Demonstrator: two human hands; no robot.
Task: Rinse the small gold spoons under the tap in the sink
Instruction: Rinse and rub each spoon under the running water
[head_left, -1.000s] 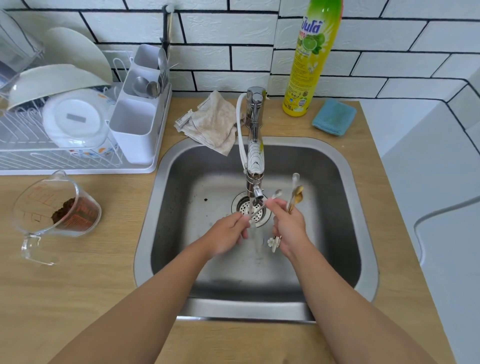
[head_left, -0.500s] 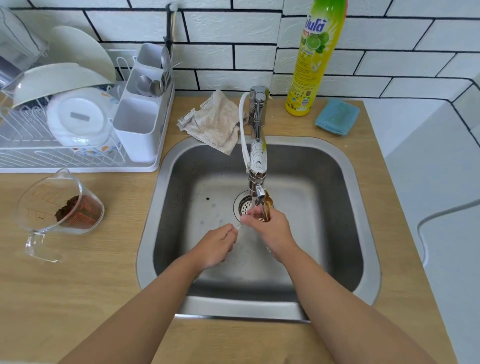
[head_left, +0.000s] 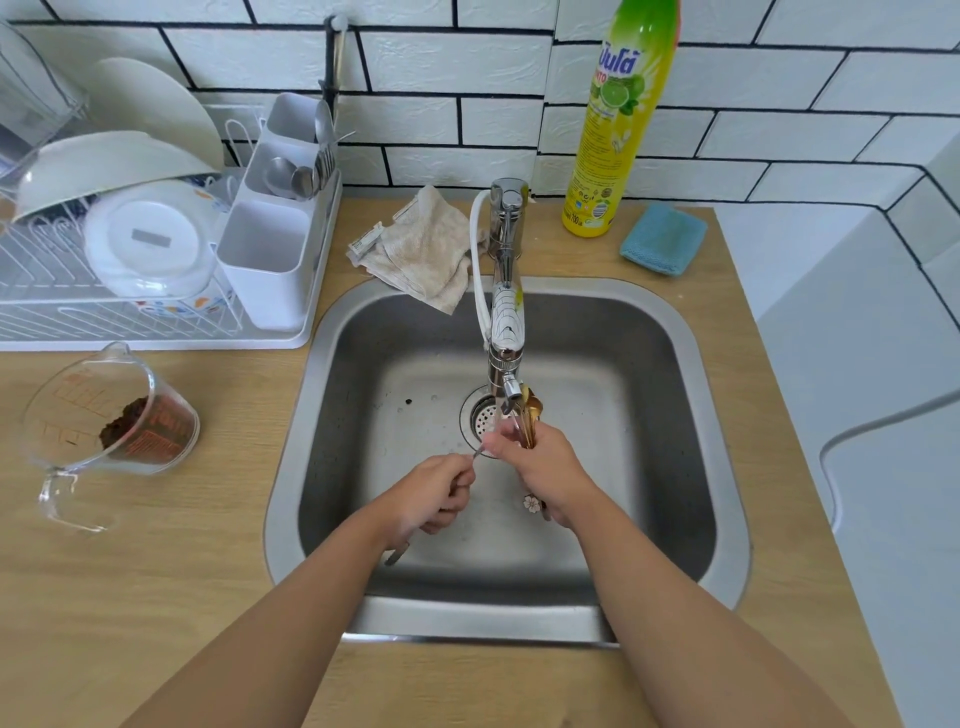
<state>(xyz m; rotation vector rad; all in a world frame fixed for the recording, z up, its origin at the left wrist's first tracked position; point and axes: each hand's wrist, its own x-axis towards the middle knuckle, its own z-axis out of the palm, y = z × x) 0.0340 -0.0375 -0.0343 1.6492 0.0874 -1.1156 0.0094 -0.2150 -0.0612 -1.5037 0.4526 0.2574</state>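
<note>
Under the tap (head_left: 508, 358), right hand (head_left: 540, 467) fingers clench the gold spoons (head_left: 531, 421) upright, bowls topmost; left hand (head_left: 434, 493) beside pinches a slim silver utensil (head_left: 476, 454)

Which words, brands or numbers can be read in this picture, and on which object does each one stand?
"700" near the base of the yellow dish soap bottle.
The brand in blue script on the same bottle: stylised, not surely readable.
Red markings on the measuring cup: too blurred to read.
Tag on the beige cloth: too small to read.
</note>
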